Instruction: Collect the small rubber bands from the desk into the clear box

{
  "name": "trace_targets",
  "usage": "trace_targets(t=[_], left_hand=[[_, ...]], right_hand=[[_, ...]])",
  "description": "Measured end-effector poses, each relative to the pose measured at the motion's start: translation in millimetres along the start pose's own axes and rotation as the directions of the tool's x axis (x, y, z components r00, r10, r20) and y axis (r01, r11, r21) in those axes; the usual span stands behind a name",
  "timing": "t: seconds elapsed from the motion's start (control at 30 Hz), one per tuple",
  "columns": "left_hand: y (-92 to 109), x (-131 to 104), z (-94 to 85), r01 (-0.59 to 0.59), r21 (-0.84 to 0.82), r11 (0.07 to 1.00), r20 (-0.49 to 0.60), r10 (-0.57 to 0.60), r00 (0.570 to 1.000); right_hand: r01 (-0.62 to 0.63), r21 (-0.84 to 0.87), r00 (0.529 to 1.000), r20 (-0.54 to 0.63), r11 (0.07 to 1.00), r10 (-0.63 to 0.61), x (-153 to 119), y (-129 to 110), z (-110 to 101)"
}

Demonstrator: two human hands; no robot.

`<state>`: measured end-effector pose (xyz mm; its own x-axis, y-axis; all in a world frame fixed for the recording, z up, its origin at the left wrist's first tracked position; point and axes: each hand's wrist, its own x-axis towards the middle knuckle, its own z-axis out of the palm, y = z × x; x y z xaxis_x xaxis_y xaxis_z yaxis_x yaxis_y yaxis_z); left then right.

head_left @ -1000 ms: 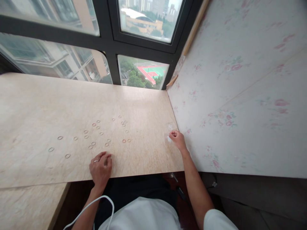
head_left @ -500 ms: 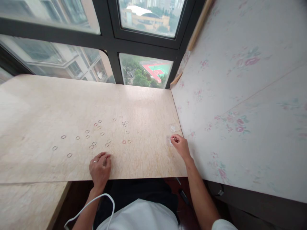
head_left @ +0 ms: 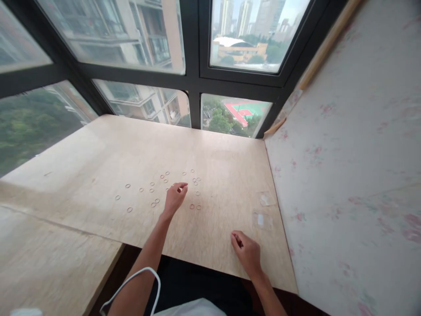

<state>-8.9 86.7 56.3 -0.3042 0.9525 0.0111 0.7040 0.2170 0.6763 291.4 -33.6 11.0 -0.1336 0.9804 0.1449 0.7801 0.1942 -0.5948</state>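
Observation:
Several small thin rings lie scattered over the pale tabletop; most look grey or brownish, such as a ring [head_left: 129, 210] at the left, and a reddish ring [head_left: 192, 206] lies to the right. Among them my left hand [head_left: 175, 201] reaches out, thumb and fingertips brought together; anything pinched there is too small to make out. It covers part of the scatter. My right hand [head_left: 248, 252] rests low over the near part of the tabletop, fingers curled in, their contents hidden. Beyond it lies a clear plastic bag [head_left: 267, 220] with a white label.
Another clear plastic piece [head_left: 267, 198] lies by the flowered wall [head_left: 332, 175] on the right. Dark-framed windows [head_left: 194, 79] border the tabletop [head_left: 226, 162] at the back. A white cable [head_left: 144, 270] loops over my left forearm.
My left hand has moved forward and right into the rings. The right hand has come back from the clear bag toward the near edge. The view has turned left.

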Motion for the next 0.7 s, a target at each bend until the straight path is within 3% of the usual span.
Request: trace_targets(t=[0.13, 0.27, 0.53, 0.7], left_hand=[[3, 48, 17.7, -0.011, 0.066, 0.998, 0.092, 0.005, 0.996], [3, 76, 25.3, -0.017, 0.149, 0.989, 0.189, -0.012, 0.982], [12, 99, 20.1, -0.058, 0.245, 0.968, 0.346, -0.031, 0.938], [10, 101, 15.0, -0.069, 0.137, 0.988, 0.4, 0.009, 0.917]], right_hand=[[0.04, -0.024, 0.998, -0.037, 0.999, -0.041, 0, 4, 3], [0.063, -0.001, 0.997, -0.044, 0.998, -0.063, -1, 4, 2], [0.033, 0.008, 0.998, -0.053, 0.999, -0.033, 2, 2, 2], [0.025, 0.017, 0.998, -0.055, 1.0, -0.024, 3, 2, 1]])
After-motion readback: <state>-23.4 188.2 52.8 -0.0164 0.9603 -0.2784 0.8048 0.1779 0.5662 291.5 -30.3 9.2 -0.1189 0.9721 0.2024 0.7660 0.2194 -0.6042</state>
